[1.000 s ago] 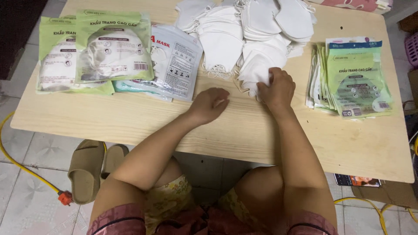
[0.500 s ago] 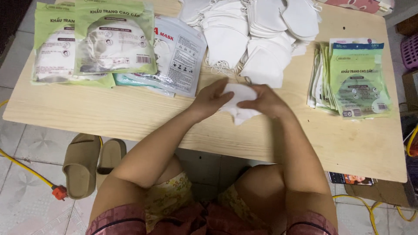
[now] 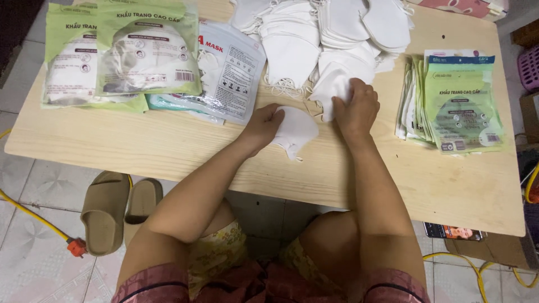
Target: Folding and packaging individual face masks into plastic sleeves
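Note:
My left hand (image 3: 264,124) pinches the edge of a white folded face mask (image 3: 295,132) that lies on the light wooden table (image 3: 168,157). My right hand (image 3: 355,108) is closed on another white mask (image 3: 331,90) at the near edge of a big pile of white masks (image 3: 325,33) at the back of the table. The two hands are a short way apart near the table's middle.
Filled green mask packets (image 3: 123,53) and a clear packet (image 3: 230,70) lie at the left. A stack of flat green packets (image 3: 457,104) sits at the right. Beige slippers (image 3: 118,210) and a yellow cable (image 3: 33,216) are on the tiled floor.
Half a second ago both hands held one mask together. Now my left hand keeps it on the table and my right hand has moved back to the pile and gripped another mask.

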